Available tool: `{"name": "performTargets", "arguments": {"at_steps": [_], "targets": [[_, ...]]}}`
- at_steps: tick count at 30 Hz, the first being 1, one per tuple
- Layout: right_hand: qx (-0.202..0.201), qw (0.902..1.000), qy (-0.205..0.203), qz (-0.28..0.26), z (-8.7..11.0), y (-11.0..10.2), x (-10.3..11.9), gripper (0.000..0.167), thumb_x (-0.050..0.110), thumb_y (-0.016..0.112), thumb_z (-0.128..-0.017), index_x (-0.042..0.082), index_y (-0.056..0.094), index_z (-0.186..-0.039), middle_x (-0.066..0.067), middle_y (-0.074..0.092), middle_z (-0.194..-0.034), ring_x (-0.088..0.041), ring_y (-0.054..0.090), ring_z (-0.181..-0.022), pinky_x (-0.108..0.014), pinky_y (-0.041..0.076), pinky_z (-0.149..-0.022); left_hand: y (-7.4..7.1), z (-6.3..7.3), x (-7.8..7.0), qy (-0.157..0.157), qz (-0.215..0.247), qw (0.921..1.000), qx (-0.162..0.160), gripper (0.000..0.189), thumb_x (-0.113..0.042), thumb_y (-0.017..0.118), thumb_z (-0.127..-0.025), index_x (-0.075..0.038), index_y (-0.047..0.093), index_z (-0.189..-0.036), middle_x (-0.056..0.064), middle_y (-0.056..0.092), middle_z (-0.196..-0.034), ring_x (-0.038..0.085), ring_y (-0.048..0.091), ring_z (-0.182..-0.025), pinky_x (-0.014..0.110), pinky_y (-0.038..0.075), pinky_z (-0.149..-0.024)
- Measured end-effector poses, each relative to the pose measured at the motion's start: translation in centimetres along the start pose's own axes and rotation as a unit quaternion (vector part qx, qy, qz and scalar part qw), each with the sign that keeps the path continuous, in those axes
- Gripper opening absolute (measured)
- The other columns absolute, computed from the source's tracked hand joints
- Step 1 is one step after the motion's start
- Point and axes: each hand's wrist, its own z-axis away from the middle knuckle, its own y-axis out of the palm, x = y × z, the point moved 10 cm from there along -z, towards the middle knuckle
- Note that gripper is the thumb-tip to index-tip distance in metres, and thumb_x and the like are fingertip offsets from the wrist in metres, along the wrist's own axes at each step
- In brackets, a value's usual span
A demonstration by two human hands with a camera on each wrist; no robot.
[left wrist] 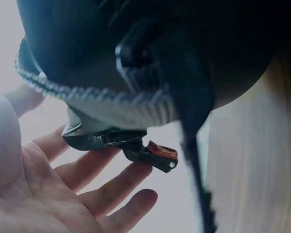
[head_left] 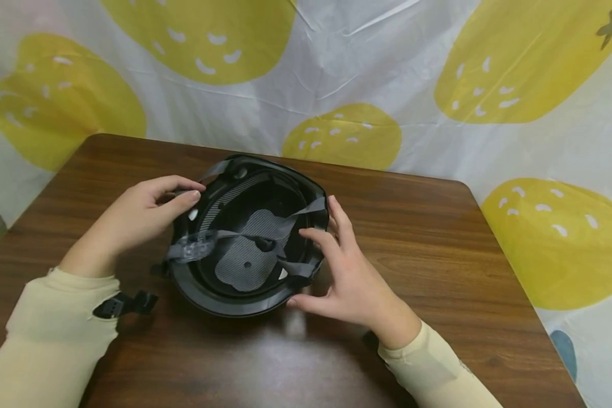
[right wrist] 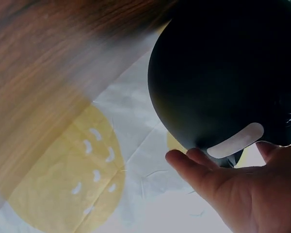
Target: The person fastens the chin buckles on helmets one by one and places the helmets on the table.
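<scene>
A black helmet lies upside down on the table, its hollow padded inside facing up. Grey straps cross the opening, and a clear plastic-looking piece sits at the left rim. My left hand is at the left rim, thumb and index fingertips touching it; its other fingers spread loosely near a small black and red fitting. At the opposite side my right hand holds the rim, index finger reaching over the edge, thumb near the front. A pale strip marks the outer shell there.
The brown wooden table has rounded far corners. Behind it hangs a white sheet with yellow fruit-like shapes. A black strap end sticks out by the left sleeve.
</scene>
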Motion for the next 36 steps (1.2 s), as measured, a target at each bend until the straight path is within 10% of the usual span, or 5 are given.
{"name": "performTargets", "arguments": {"at_steps": [12,20,28,36], "targets": [[-0.049,0.9983,-0.033,0.005,-0.1,-1.3,0.6,0.088,0.065,0.083,-0.082,0.010,0.055,-0.145,-0.012,0.009,-0.177,-0.033,0.016,-0.162,-0.058,0.033,-0.120,-1.4,0.8,0.1,-0.008,-0.063,0.9978,-0.016,0.035,-0.045,0.058,-0.110,-0.019,0.079,-0.119,0.005,0.075,-0.114,0.025,0.061,-0.098,0.046,0.046,-0.084],[-0.082,0.9944,-0.064,0.015,0.3,-2.1,1.9,0.078,0.069,0.072,-0.090,0.008,0.061,-0.138,-0.017,0.022,-0.173,-0.039,0.026,-0.157,-0.064,0.028,-0.120,-0.9,2.0,-2.0,0.030,-0.121,0.9914,0.041,0.021,-0.041,0.067,-0.107,-0.027,0.077,-0.095,-0.005,0.065,-0.081,0.018,0.055,-0.074,0.035,0.043,-0.066],[-0.118,0.9683,-0.216,0.043,0.7,-1.3,7.7,0.057,0.051,0.071,-0.096,0.006,0.065,-0.131,-0.029,0.048,-0.155,-0.048,0.049,-0.141,-0.077,0.038,-0.107,0.7,2.6,-4.6,0.083,-0.126,0.9859,0.072,0.022,-0.036,0.072,-0.104,-0.031,0.072,-0.083,-0.012,0.058,-0.070,0.013,0.053,-0.067,0.033,0.044,-0.066],[-0.022,0.9433,-0.305,0.129,2.1,2.3,11.0,0.064,0.037,0.088,-0.085,0.019,0.067,-0.143,-0.019,0.048,-0.160,-0.037,0.046,-0.149,-0.057,0.042,-0.115,2.1,2.9,-6.2,0.115,-0.125,0.9821,0.080,0.021,-0.038,0.073,-0.103,-0.033,0.073,-0.084,-0.015,0.061,-0.073,0.011,0.055,-0.068,0.034,0.047,-0.066]]}}
